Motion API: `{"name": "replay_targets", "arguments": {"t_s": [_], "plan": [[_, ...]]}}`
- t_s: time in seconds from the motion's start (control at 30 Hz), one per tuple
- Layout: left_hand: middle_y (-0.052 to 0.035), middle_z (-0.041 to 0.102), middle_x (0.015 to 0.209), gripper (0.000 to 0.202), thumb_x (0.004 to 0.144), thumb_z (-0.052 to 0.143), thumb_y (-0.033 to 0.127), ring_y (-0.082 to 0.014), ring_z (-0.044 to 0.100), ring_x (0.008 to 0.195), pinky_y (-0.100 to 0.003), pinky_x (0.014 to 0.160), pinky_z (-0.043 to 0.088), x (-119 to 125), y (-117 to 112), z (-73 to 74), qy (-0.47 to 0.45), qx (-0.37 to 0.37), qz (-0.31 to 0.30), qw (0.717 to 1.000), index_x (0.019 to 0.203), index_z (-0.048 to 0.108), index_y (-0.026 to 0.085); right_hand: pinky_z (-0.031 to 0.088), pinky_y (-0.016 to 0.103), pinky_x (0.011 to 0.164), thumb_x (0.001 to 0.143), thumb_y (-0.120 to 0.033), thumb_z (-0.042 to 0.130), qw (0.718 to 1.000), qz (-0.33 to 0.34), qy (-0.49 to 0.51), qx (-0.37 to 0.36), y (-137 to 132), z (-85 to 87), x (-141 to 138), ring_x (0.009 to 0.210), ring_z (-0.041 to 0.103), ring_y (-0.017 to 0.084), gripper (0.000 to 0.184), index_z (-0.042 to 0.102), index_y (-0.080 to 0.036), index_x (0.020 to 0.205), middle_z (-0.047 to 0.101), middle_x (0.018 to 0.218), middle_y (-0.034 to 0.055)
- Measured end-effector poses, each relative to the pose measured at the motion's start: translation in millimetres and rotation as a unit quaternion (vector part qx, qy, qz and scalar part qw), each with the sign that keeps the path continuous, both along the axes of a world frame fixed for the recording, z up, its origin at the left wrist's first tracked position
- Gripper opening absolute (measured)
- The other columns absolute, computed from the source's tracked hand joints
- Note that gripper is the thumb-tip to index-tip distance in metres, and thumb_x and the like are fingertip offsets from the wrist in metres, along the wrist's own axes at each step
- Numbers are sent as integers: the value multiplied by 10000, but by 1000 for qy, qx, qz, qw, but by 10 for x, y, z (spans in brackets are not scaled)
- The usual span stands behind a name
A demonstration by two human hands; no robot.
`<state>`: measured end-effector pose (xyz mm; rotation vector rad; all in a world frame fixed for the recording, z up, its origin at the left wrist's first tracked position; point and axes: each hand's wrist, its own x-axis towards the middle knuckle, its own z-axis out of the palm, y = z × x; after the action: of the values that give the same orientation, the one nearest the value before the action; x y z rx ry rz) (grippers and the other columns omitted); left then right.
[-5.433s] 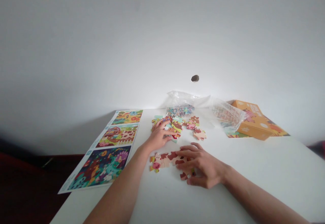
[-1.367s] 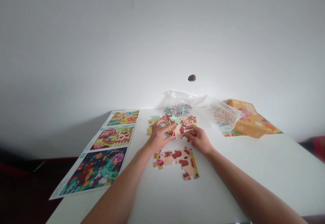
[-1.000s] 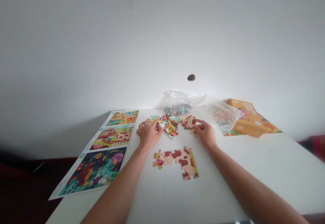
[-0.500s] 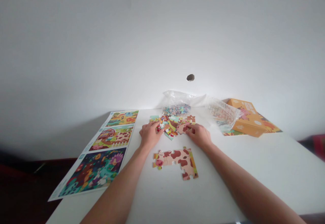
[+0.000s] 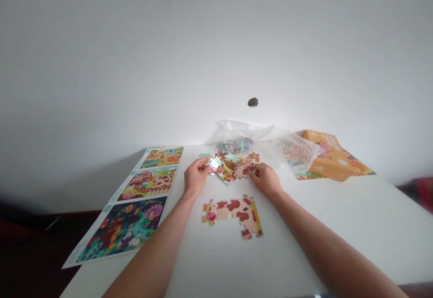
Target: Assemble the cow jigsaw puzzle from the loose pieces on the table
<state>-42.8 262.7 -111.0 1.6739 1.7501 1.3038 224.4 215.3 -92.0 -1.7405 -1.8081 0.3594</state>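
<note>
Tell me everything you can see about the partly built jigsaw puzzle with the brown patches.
The partly assembled jigsaw puzzle is a group of interlocked pieces, apparently cardboard, printed in pale pink with reddish-brown patches. A pink snout shows at its left end and a yellow-green strip along its right edge. Its outline is incomplete, with a lower right section extending downward. It lies flat on the white table, and neither the left hand nor the right hand touches it.

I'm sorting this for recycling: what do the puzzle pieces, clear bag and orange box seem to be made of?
The puzzle pieces look like thick printed card with a matte finish, judging by their stiff, die-cut shapes. The clear bag seems to be thin, glossy plastic film, see-through and crinkled. The orange box looks like printed cardboard, with folded edges; its sheen is hard to judge.
</note>
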Motion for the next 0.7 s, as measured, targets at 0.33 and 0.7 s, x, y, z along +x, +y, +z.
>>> {"name": "replay_targets", "arguments": {"t_s": [0.33, 0.7], "plan": [[-87, 733, 993, 401, 795, 626, 193, -222, 684, 903, -340, 858, 543, -209, 90, 10, 37, -19, 153, 987, 1189, 688, 147, 390, 245, 665, 872, -267, 579, 1000, -2, 7, 5, -12, 14, -8, 756, 601, 139, 231, 749, -280, 1027, 692, 882, 2], [49, 595, 1398, 535, 776, 620, 170, -339, 366, 1333, -531, 1095, 308, 60, -168, 137, 295, 16, -99, 950, 1260, 659, 393, 359, 393, 894, 891, -449, 599, 981, 41, -152, 110, 103, 49, -246, 1073, 512, 286, 320, 705, -230, 1100, 656, 1122, 109]]}}
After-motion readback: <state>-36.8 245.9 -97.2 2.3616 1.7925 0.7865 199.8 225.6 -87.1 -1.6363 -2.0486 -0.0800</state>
